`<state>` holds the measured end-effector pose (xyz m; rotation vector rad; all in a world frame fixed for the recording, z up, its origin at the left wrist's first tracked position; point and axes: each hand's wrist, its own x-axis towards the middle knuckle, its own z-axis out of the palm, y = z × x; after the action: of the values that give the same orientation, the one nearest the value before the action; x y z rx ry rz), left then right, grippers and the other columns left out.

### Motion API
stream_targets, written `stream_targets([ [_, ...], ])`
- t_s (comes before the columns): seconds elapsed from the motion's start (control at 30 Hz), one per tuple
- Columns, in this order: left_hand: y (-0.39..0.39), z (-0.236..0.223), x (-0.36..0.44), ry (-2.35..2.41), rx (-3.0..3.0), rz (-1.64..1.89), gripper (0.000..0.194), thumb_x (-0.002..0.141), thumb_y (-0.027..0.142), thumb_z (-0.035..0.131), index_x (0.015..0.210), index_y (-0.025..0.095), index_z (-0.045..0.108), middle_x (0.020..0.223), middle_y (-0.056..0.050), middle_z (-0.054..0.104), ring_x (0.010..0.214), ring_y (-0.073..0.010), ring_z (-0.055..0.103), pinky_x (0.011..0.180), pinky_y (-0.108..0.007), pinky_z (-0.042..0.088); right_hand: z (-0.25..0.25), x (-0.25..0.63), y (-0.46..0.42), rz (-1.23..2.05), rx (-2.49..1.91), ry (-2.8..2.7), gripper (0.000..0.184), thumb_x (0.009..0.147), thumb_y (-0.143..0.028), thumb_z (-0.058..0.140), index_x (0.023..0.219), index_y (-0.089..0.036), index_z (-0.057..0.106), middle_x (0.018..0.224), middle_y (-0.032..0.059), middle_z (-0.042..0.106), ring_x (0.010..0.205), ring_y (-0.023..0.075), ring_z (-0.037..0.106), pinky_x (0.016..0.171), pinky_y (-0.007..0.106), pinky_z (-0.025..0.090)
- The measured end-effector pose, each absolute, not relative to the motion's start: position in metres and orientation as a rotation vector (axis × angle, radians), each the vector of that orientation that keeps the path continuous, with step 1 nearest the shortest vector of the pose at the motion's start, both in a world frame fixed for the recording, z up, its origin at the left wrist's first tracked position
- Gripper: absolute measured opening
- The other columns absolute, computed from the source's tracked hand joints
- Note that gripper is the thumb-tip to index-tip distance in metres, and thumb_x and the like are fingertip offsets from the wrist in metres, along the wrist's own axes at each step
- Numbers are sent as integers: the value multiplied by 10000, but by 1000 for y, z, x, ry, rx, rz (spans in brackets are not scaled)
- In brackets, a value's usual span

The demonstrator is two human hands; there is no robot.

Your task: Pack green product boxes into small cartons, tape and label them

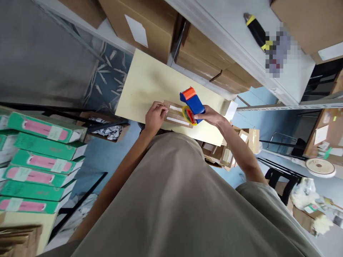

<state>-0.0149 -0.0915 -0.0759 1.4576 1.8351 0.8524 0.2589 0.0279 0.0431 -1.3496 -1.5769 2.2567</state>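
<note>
A small brown cardboard box (177,117) lies on the pale yellow tabletop (144,76), with white label strips on its upper side. My left hand (156,117) is at the box's left end, its thumb and fingers pinched together on the edge there. In my right hand (211,116) is a blue and orange tape dispenser (196,103). Its yellow-rimmed tape roll (189,116) hangs over the right part of the box. I cannot tell whether the dispenser touches the box.
Large cartons (147,25) line the table's far side. A shelf (227,21) above holds a yellow and black cutter (255,30). Green and pink boxes (45,155) are stacked at left. Below the table stand a carton of crumpled scraps (109,130) and open cartons (222,153).
</note>
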Motion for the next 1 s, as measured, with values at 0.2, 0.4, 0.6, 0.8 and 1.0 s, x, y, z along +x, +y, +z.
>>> stream_targets([
  [0.2, -91, -77, -12, 1785, 1413, 952, 125, 1023, 276, 631, 996, 277, 753, 1264, -96, 728, 1167, -273, 719, 1094, -439, 613, 27, 232, 36, 2363, -1328, -1752, 661, 724, -727, 999, 963, -178, 720, 840, 41, 773, 775, 190, 723, 692, 303, 603],
  [0.4, -92, -80, -11, 1781, 1366, 981, 101, 994, 256, 648, 976, 264, 747, 1249, -96, 728, 1197, -283, 706, 1160, -463, 592, 32, 228, 53, 2337, -1303, -2044, 684, 774, -830, 915, 866, -188, 699, 745, 4, 729, 679, 151, 688, 605, 251, 560],
  [0.6, -92, -79, -12, 1767, 1321, 1016, 111, 1019, 223, 626, 1017, 252, 733, 1264, -87, 729, 1170, -259, 711, 1139, -415, 579, 44, 218, 57, 2466, -1210, -2155, 644, 796, -753, 957, 892, -168, 706, 735, 22, 749, 674, 162, 736, 589, 247, 588],
  [0.8, -90, -72, -15, 1767, 1064, 1087, 430, 1179, 480, 435, 1094, 206, 755, 1111, -108, 760, 1110, -259, 726, 1033, -409, 589, 45, 216, 55, 2464, -1146, -2245, 627, 854, -739, 928, 922, -151, 720, 738, 25, 758, 660, 147, 725, 589, 239, 574],
  [1.0, -90, -57, -16, 1399, 568, 1043, 582, 1108, 684, 540, 924, 176, 756, 776, -63, 685, 687, -173, 651, 672, -297, 492, 42, 219, 58, 2515, -1111, -2217, 609, 887, -722, 911, 949, -148, 717, 740, 30, 770, 657, 144, 731, 595, 236, 574],
])
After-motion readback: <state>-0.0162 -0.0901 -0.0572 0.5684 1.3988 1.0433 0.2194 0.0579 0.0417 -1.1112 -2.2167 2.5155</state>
